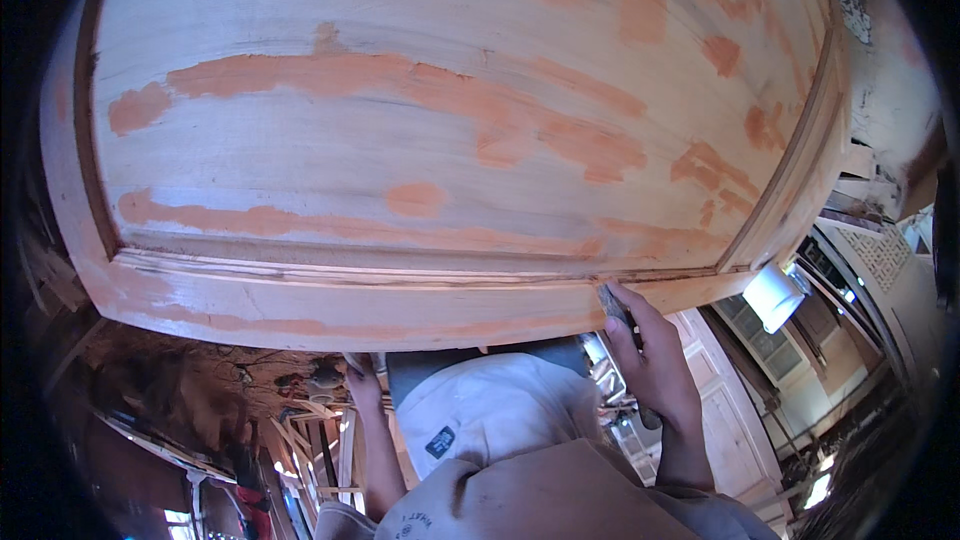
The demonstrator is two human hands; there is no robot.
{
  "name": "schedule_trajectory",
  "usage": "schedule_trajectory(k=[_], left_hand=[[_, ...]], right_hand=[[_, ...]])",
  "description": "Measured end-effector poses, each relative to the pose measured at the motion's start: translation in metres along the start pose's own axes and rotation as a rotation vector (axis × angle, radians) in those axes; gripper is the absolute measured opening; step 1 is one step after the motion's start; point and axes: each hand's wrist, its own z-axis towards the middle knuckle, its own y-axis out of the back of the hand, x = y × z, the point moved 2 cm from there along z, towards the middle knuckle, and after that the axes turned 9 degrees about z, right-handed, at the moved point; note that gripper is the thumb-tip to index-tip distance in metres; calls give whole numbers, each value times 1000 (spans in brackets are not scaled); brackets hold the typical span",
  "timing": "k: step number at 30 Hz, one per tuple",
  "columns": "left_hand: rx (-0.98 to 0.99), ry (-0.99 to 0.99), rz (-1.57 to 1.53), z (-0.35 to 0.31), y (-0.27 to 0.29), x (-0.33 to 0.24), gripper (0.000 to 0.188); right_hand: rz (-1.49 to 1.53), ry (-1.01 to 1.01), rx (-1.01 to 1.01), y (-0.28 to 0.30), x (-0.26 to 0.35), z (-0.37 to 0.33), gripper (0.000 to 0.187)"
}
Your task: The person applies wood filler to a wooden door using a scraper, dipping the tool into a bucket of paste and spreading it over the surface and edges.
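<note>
A large pale wooden panel point(330, 150) with smeared orange filler fills the upper view, its raised frame and moulding running along the near edge. Between the thumb and fingers of my right hand point(652, 345) is a folded piece of sandpaper point(613, 304), small and dark grey. Its tip meets the moulding near the panel's right front corner. Below the near edge, left of my body, is my left hand point(364, 378). The panel's rim covers most of its fingers, so whether it grips the underside cannot be made out.
A white bucket-like container point(773, 298) is off the right corner. Pale panelled doors point(725, 395) lean at the lower right. Wood pieces point(318, 440) and clutter lie at the lower left, over a brown, dusty floor point(215, 360).
</note>
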Motion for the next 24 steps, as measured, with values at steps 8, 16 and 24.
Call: schedule_trajectory(k=[8,16,24], left_hand=[[16,-52,111,12,33,31,46],[-27,-46,201,29,49,47,48],[107,46,254,24,57,11,51]], right_hand=[[-43,-94,-29,-5,19,11,40],[-49,-125,-13,-2,27,14,39],[-124,-149,-18,-11,29,18,39]])
